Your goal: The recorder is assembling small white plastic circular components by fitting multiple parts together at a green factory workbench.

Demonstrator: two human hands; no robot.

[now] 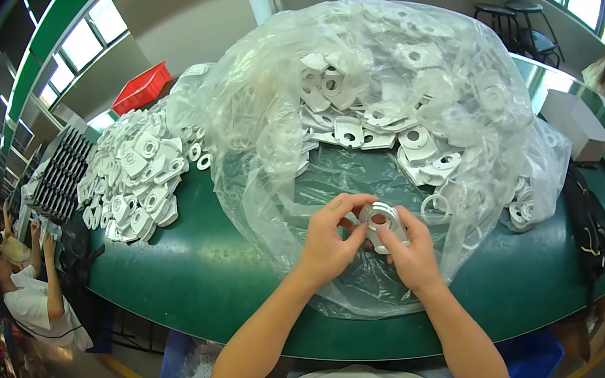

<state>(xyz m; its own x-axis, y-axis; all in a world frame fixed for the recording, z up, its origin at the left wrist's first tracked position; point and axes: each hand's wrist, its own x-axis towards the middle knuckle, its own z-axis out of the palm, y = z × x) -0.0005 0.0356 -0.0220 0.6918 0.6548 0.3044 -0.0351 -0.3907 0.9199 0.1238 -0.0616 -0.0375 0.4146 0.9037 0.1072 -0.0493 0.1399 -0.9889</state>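
Between my two hands is a small white plastic part (383,219) with a round hole and a ring around it, held over the near side of a clear plastic bag. My left hand (333,237) pinches its left edge with thumb and fingers. My right hand (412,255) grips it from the right, the thumb on its face. Beyond them, the large clear bag (263,187) lies spread open, with many similar white parts (414,139) heaped inside. A loose white ring (435,206) rests on the plastic just right of my right hand.
A pile of white parts (132,175) covers the left of the green table (174,274). A red crate (140,88) stands behind it. Grey boxes (574,125) and a black bag (586,225) are at the right. Blue bins sit below the table's near edge. Co-workers (41,298) sit at both sides.
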